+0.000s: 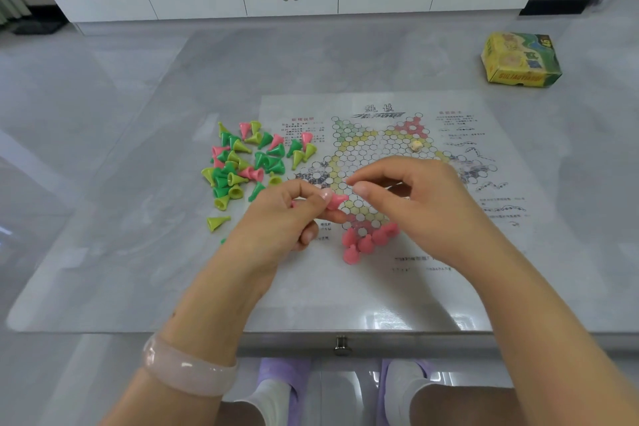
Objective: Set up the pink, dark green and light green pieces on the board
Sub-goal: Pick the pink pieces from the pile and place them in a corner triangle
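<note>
The board (380, 149) was a thin printed paper sheet lying flat on the grey table (138, 252), with a star of white circles at its middle and blocks of printed text to either side. Star tips were tinted green at the far left, red at the far right and pink at the near end. A small pale die (416, 146) sat on the star toward its far side.

Pink pieces (366, 240), small cone-shaped pawns, stood upright in a tight cluster on the near pink tip; the exact count could not be read. A loose pile (247, 159) of pink, dark green and light green cones lay on the table just left of the board, most tipped on their sides. One light green cone (217, 222) lay apart, nearer the table edge.

A yellow-and-green cardboard box (520, 58) stood closed at the far right of the table; contents not visible.

Left hand (287, 214), fingers curled, pinched a pink piece (335, 201) between thumb and forefinger above the near part of the star; whether the curled fingers hid more pieces could not be told. Right hand (408, 190) hovered just beside it, fingers bent, thumb and forefinger close together near that piece; whether they touched it could not be told.
</note>
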Available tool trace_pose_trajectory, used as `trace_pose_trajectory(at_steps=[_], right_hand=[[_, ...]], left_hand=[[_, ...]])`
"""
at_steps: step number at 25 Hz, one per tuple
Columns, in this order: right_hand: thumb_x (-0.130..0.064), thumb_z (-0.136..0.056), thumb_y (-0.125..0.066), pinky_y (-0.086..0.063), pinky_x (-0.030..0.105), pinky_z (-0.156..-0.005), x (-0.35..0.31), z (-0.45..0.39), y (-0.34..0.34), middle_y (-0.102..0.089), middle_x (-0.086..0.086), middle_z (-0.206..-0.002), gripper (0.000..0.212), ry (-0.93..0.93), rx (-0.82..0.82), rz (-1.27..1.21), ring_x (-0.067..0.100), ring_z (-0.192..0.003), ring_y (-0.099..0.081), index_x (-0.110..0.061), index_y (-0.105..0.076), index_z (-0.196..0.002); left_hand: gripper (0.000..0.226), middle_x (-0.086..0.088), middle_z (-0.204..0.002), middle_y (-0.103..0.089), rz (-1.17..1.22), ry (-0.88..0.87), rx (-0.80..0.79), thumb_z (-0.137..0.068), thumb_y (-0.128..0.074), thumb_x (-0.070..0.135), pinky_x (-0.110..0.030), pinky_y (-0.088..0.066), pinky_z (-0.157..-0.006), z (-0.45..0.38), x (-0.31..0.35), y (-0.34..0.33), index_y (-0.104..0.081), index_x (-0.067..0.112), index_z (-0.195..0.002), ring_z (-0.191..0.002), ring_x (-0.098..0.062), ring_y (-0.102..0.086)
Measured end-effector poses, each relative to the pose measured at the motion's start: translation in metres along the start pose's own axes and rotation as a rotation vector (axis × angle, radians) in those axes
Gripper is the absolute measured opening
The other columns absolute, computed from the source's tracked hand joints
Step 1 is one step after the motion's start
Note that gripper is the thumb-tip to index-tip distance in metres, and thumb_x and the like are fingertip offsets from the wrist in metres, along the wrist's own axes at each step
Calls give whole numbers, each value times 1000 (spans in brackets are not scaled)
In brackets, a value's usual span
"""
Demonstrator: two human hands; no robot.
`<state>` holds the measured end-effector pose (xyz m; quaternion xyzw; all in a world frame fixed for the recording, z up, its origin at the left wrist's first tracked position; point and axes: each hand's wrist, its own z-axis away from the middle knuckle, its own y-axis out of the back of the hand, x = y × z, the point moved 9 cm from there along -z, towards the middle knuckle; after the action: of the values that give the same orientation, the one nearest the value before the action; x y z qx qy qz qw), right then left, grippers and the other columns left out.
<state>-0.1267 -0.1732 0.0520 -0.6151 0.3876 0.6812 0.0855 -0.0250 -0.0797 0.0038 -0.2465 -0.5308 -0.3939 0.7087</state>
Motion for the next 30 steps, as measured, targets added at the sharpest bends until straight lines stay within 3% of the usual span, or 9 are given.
trace_pose_trajectory(at_steps=[3, 9, 14, 17, 21, 23, 26, 28, 30], right_hand=[[-14, -82, -65, -56, 27, -47, -2, -1, -6, -67, -3, -70, 12, -10, -13, -35, 15, -61, -65, -22, -71, -76], [-13, -83, -64, -55, 37, -47, -6, 2, -12, -67, 0, -77, 11, -12, -62, -75, 20, -51, -66, -16, -72, -77], [-14, -82, -65, -53, 23, -44, -8, 1, -12, -68, -4, -76, 9, 13, -74, -35, 15, -58, -66, -17, -73, -80], [-13, -82, -65, -54, 25, -45, -7, 1, -11, -68, -6, -76, 11, -9, -60, -33, 16, -58, -67, -19, -72, -76], [-17, -84, -63, -50, 13, -50, 11, -4, 10, -70, -5, -77, 16, -95, 100, 26, 15, -68, -62, -22, -71, -71], [-16, -84, -61, -44, 11, -50, 28, -4, 23, -68, -12, -71, 19, -205, 155, 106, 12, -66, -59, -22, -70, -68], [-14, -84, -60, -36, 6, -42, 45, -2, 22, -64, -15, -58, 20, -317, 86, 182, -5, -50, -52, -19, -70, -67], [-13, -83, -60, -39, 8, -45, 47, -1, 16, -68, -9, -61, 19, -342, 25, 203, -7, -47, -55, -17, -70, -68], [-12, -83, -60, -48, 20, -57, 48, 0, 12, -72, -6, -66, 19, -356, 6, 204, -1, -57, -64, -17, -70, -68]], left_hand=[[18, -1, -65, -71, 16, 9, -9, -90, -53, 19, -10, -26, -35, 1, 0, -2, -60, 11, -75, -36, -5, -33], [16, -1, -65, -71, 77, 20, -32, -91, -51, 16, -11, -26, -35, 0, -2, -3, -57, 9, -78, -36, -4, -34], [17, -1, -64, -71, 103, 42, -20, -91, -51, 16, -11, -26, -34, -2, -5, -3, -54, 11, -75, -36, -4, -35], [16, -1, -66, -71, 92, 45, -33, -91, -51, 17, -12, -27, -36, -1, -6, -4, -55, 11, -77, -37, -4, -36], [10, -3, -73, -67, 154, 78, 78, -91, -48, 13, -12, -30, -37, -3, -9, 4, -57, 12, -85, -44, -8, -40], [8, -6, -76, -59, 266, 143, 163, -91, -46, 9, -13, -30, -35, -4, -15, 14, -54, 9, -87, -48, -10, -39], [14, -10, -77, -54, 393, 215, 168, -88, -39, 1, -15, -32, -35, -2, -20, 17, -52, 5, -87, -51, -13, -39], [21, -12, -80, -55, 416, 230, 163, -86, -32, -6, -16, -35, -36, -1, -21, 17, -51, 4, -88, -53, -13, -38], [25, -13, -83, -57, 409, 238, 164, -86, -30, -8, -16, -36, -39, -1, -22, 16, -51, 5, -89, -54, -12, -39]])
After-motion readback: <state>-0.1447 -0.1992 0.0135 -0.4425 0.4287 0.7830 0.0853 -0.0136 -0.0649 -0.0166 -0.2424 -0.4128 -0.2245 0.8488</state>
